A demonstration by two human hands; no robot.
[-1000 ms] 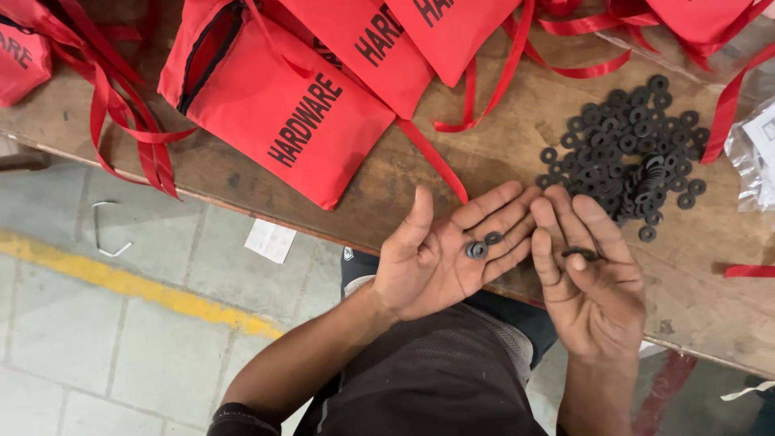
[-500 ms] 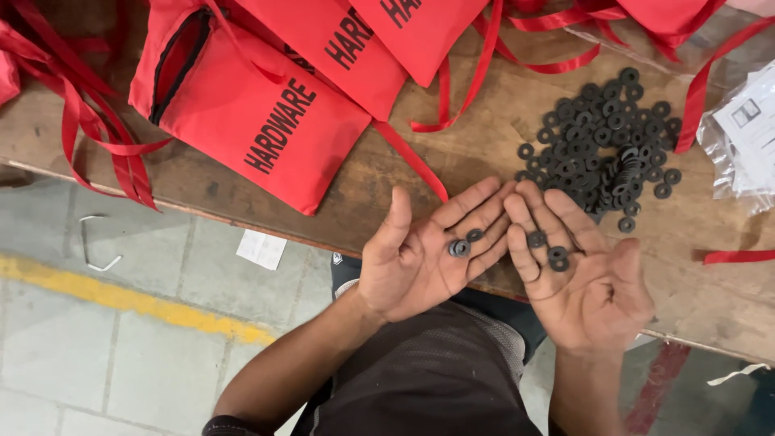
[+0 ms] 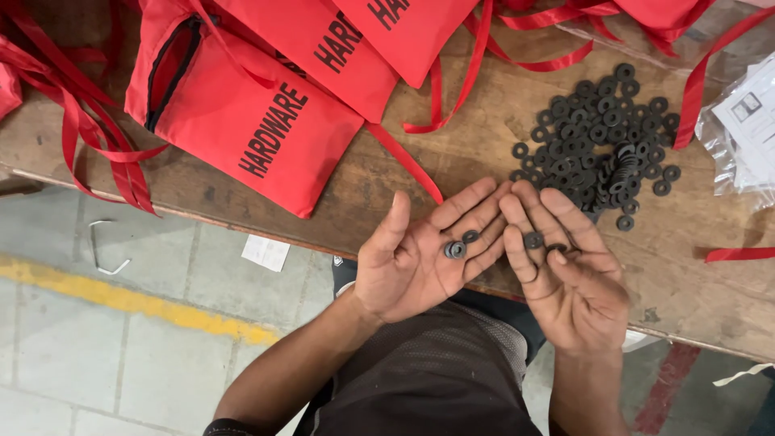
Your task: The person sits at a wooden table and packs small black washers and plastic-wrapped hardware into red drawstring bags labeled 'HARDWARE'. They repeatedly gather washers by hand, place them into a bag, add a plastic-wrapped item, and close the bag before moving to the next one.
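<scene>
Far left: red fabric drawstring bags (image 3: 250, 121) with black lettering lie on the worn wooden table (image 3: 484, 121), red ribbons trailing over its near edge. Below, a bent metal wire piece (image 3: 105, 250) on the tiled floor (image 3: 81, 339) near a yellow painted line (image 3: 129, 300).

Centre: left hand (image 3: 420, 258), palm up, grip spread flat, carries a few small black rubber washers (image 3: 457, 248) at the base of its fingers.

Just right, touching it: right hand (image 3: 569, 270), palm up, grip loosely spread, thumb folded across, one black washer (image 3: 533, 240) on its fingers.

Beyond the fingertips: heap of black washers (image 3: 601, 137) on the table. Far right: clear plastic packet (image 3: 747, 129).
</scene>
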